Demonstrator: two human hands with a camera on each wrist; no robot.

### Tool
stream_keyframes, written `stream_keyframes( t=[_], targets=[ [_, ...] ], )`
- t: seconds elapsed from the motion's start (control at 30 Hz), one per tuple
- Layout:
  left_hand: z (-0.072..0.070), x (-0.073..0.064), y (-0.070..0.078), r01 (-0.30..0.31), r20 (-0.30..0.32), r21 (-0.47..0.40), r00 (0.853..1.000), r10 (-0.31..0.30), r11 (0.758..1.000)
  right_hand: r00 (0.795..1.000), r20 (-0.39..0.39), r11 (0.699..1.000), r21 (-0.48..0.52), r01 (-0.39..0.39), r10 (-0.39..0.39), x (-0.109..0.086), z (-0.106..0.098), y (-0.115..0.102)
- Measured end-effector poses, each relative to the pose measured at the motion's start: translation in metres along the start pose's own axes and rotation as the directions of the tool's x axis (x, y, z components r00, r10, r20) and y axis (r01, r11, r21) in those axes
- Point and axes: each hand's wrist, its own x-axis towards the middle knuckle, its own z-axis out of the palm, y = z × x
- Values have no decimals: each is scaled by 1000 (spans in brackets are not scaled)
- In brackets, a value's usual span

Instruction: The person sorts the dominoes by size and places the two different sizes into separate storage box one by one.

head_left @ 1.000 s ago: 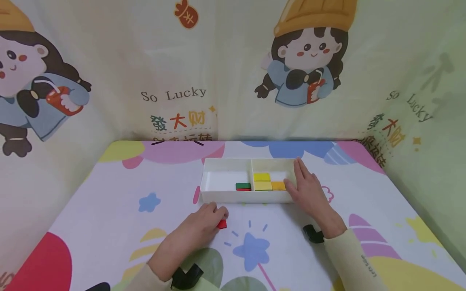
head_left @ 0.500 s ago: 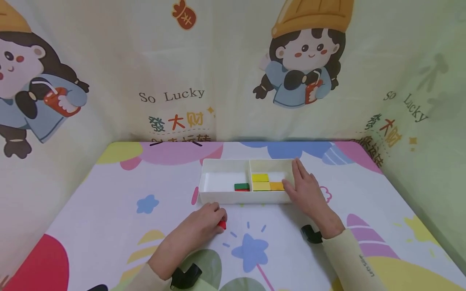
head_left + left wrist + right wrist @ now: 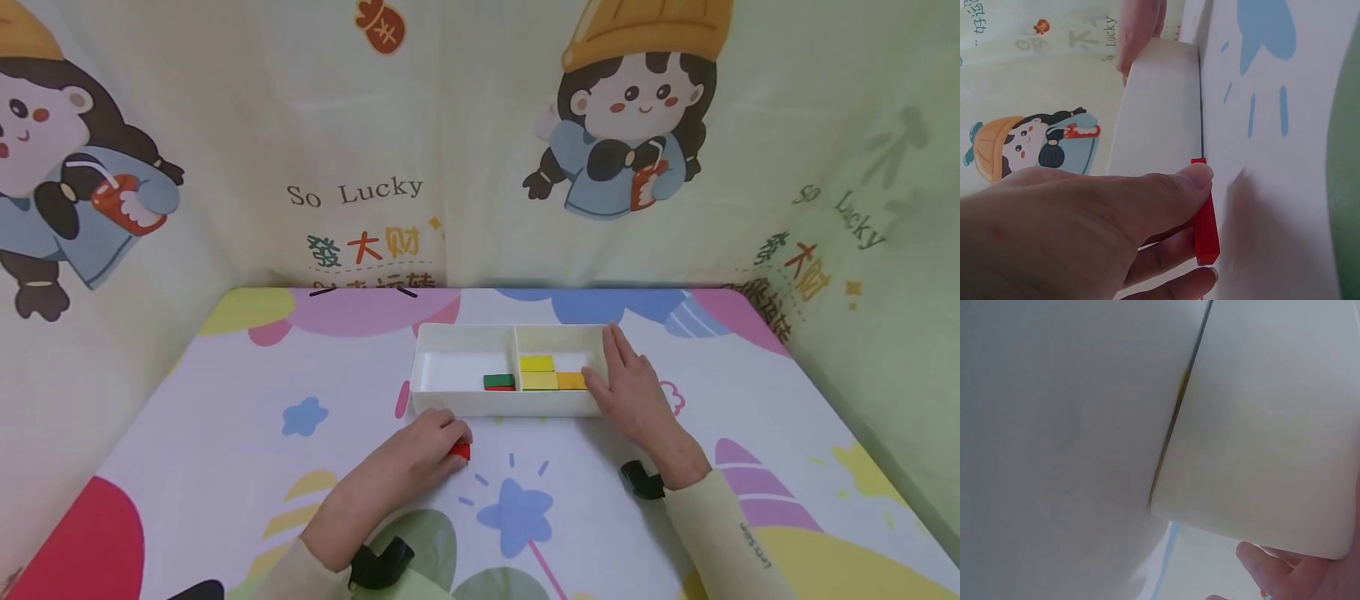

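Observation:
My left hand (image 3: 420, 446) pinches a small red block (image 3: 1207, 231) between thumb and fingers, low over the table in front of the box. The white box (image 3: 502, 404) has two compartments. In its left one lie a green block (image 3: 498, 380) and another red block (image 3: 500, 388), partly hidden by the front wall. The right compartment holds a yellow block (image 3: 537, 363), a pale yellow block (image 3: 539, 381) and an orange block (image 3: 571, 381). With fingers along the end wall and thumb over the rim, my right hand (image 3: 637, 400) holds the box's right end.
A patterned cloth (image 3: 337, 492) covers the table, with printed curtains (image 3: 480, 167) behind it. A black strap piece (image 3: 382, 565) shows at the left wrist and a similar one (image 3: 642, 481) at the right. Something black (image 3: 198, 590) shows at the lower left edge.
The red block, lying flat at the left fingertips earlier, is now pinched and slightly raised toward the box. The right hand and the box stay in place.

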Motion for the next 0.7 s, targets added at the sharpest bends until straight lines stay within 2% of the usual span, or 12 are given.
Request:
stream_keyframes(
  t=[0.23, 0.57, 0.7],
  targets=[
    [-1, 3, 0, 24, 17, -9, 1000, -24, 1000, 1000, 7, 1000, 10, -1, 1, 2, -1, 3],
    [-2, 5, -1, -9, 22, -9, 1000, 10, 1000, 1000, -3, 1000, 1, -12, 12, 3, -2, 2],
    [-2, 3, -2, -10, 1, -10, 1000, 10, 1000, 1000, 5, 1000, 14, -10, 10, 3, -1, 1]
  ],
)
